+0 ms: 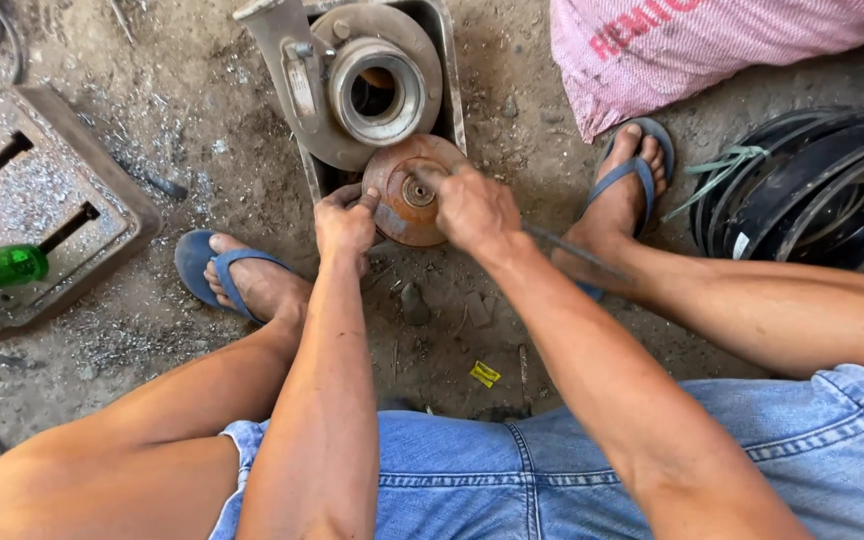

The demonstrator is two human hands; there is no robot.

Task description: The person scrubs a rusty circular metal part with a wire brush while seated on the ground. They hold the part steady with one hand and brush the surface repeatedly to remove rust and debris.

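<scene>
Now my left hand (345,225) fingers clamp the rusty impeller disc (407,195) by its rim, right hand (474,208) fingers pinched at its hub. It looks heavy, stiff, gritty; the rim seems the safest grip, just below the pump housing (357,85).

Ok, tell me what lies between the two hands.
In the head view, the rusty round disc lies between them: the left hand grips its left edge, and the right hand is on its right side, fingers reaching toward the hub.
</scene>
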